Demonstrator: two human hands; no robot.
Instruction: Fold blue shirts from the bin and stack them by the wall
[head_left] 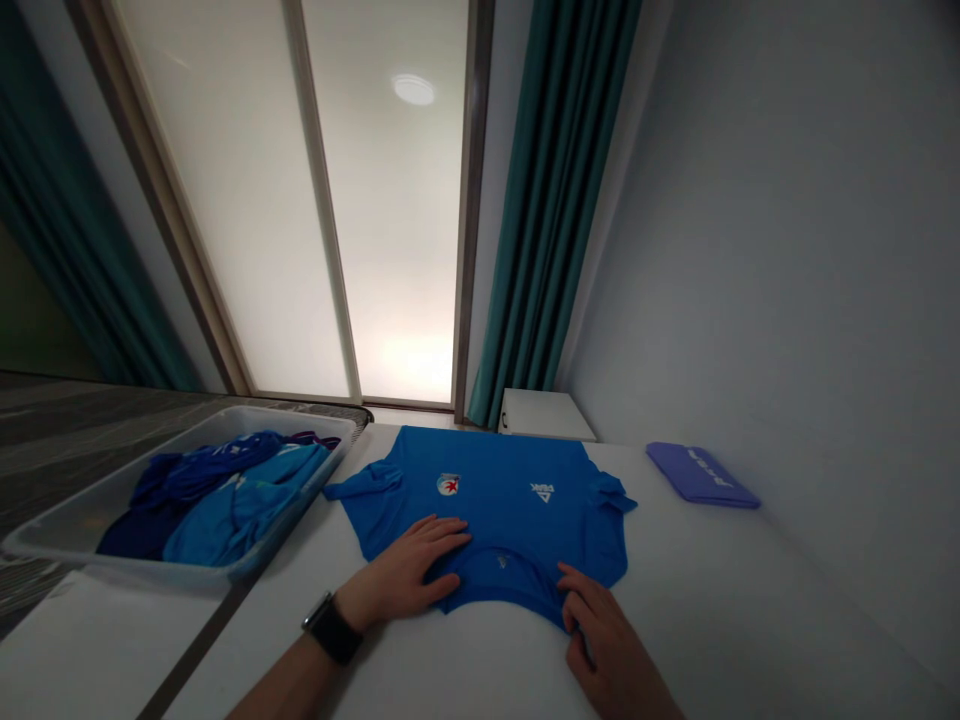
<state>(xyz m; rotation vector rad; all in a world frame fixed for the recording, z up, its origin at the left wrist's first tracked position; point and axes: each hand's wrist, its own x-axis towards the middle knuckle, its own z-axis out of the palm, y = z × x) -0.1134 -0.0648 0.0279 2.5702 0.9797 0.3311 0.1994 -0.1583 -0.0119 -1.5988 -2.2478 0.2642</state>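
Observation:
A blue short-sleeved T-shirt [495, 490] is spread on the white table with its collar towards me. A round badge and white lettering mark its chest. My left hand [420, 565] lies flat on the shirt, left of the collar, fingers stretched out; a black watch [332, 628] is on that wrist. At the right side of the collar, my right hand [600, 635] touches the shirt with its index finger extended. Its other fingers are bent, and the thumb stands apart from them; no cloth shows gripped between them.
On the left, a clear plastic bin [45, 530] contains crumpled blue garments [240, 510]. A flat purple folded item [701, 475] with white lettering lies on the white table [712, 600] near the right wall. Beyond the far edge stands a white cabinet [546, 412].

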